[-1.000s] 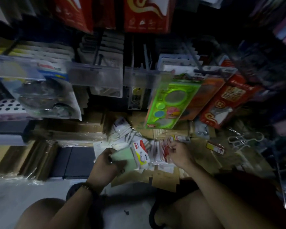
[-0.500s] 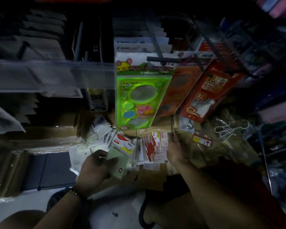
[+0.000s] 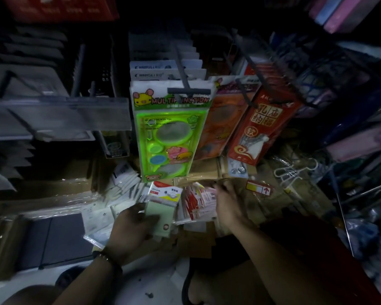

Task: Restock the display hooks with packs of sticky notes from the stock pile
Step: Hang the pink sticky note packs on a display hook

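Gripping a pale green pack of sticky notes [image 3: 163,213] with a white, red and yellow header card, my left hand [image 3: 130,230] has its thumb across the pad's face, low in the middle of the view. The pack is tilted, header uppermost, just beside the stock pile of red-and-white packs [image 3: 195,201], which fans out over brown cardboard cartons [image 3: 207,170]. My right hand [image 3: 229,204] lies on the right edge of that pile; its fingers are dark and blurred, so I cannot tell whether they pinch anything. A loose fan of white packets [image 3: 124,183] spreads to the left of the held pack. Directly above hangs a bright green plastic stencil pack [image 3: 172,133] on a grey display hook with a cross bar [image 3: 188,91]. To its right hang an orange pack [image 3: 220,119] and a red pack printed with Chinese characters [image 3: 262,126]. A beaded bracelet [image 3: 107,258] circles my left wrist.
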`<state>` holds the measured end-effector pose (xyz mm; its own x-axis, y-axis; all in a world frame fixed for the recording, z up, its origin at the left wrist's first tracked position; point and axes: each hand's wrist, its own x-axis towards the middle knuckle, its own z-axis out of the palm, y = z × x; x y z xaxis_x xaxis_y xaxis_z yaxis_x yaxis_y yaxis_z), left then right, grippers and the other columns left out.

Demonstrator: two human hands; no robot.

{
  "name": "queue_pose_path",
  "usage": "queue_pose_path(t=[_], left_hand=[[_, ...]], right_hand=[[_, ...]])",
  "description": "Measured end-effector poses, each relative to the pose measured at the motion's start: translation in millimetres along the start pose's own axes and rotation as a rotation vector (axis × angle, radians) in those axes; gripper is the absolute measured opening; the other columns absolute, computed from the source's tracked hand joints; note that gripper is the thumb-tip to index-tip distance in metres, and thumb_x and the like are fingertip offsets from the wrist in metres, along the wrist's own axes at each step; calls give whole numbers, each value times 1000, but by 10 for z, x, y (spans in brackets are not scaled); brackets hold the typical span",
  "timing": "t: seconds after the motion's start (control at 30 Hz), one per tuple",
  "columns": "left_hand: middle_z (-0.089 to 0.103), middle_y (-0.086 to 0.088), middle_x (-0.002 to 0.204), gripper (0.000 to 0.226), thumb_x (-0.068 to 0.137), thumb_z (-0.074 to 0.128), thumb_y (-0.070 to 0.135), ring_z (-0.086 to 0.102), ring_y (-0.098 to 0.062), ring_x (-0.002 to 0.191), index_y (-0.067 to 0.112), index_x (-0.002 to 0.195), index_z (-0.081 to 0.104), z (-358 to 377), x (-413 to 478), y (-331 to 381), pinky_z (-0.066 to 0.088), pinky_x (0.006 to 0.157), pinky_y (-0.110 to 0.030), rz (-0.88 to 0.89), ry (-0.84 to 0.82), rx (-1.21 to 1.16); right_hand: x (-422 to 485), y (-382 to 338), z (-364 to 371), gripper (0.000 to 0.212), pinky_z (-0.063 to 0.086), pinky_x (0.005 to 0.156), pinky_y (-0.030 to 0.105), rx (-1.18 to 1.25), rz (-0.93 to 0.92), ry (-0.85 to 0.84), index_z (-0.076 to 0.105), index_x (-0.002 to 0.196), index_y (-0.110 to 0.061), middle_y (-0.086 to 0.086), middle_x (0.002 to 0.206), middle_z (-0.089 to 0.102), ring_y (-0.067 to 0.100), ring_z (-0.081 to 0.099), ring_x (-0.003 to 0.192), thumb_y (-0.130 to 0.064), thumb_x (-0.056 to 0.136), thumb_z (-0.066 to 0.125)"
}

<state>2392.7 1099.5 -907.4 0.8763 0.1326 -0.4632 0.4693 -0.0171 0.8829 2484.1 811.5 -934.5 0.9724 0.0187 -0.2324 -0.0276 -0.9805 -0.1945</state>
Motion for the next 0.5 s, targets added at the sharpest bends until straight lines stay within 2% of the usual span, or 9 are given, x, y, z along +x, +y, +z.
queue_pose_path(t=[0.1, 0.2, 0.27, 0.33, 0.4, 0.43, 0.5], left_hand=[[83, -11, 89, 6, 95, 79, 11, 80, -40, 87, 10, 101, 80, -57, -59, 38, 64, 77, -58, 19, -1, 17], [83, -12, 93, 11, 95, 79, 15, 80, -38, 89, 9, 105, 78, -100, -140, 75, 64, 76, -64, -11, 27, -24], [83, -12, 96, 19, 92, 84, 17, 80, -37, 92, 9, 107, 77, -122, -256, 90, 63, 76, -69, -31, 43, -72], [83, -15, 101, 33, 80, 90, 27, 80, -40, 96, 11, 107, 79, -138, -391, 89, 61, 82, -71, -44, 39, -130], [80, -23, 109, 36, 79, 88, 25, 78, -46, 100, 8, 110, 80, -136, -537, 131, 59, 89, -73, -96, -31, -228], [78, -26, 112, 31, 86, 85, 17, 78, -45, 98, 4, 113, 79, -126, -625, 186, 61, 86, -68, -105, -73, -263], [78, -24, 115, 25, 98, 73, 6, 80, -39, 94, 1, 122, 74, -124, -789, 306, 67, 73, -50, -74, -141, -299]], right_hand=[[-160, -65, -145, 42, 51, 104, 37, 154, -148, 64, 59, 141, -18, 1, 142, 48, 23, 57, 127, -3, 102, 55], [-424, -142, -254, 30, 46, 92, 27, 496, -220, 4, 65, 136, -24, -8, 124, 65, 6, 60, 109, -17, 109, 54], [-633, -237, -303, 18, 47, 85, 30, 672, -237, -2, 69, 118, -29, -18, 103, 69, 0, 61, 94, -20, 105, 60], [-849, -403, -341, 13, 52, 83, 37, 819, -256, -33, 69, 107, -25, -11, 100, 75, 11, 69, 94, -17, 101, 61], [-1086, -601, -398, 15, 54, 85, 34, 945, -266, -50, 70, 109, -15, 1, 106, 78, 22, 74, 102, -9, 100, 59], [-1208, -692, -424, 16, 54, 84, 33, 981, -256, -50, 70, 110, -13, 2, 108, 79, 22, 74, 103, -7, 100, 59], [-1413, -842, -425, 15, 57, 79, 36, 1013, -201, -4, 71, 109, -19, -1, 107, 79, 19, 75, 97, -15, 98, 62]])
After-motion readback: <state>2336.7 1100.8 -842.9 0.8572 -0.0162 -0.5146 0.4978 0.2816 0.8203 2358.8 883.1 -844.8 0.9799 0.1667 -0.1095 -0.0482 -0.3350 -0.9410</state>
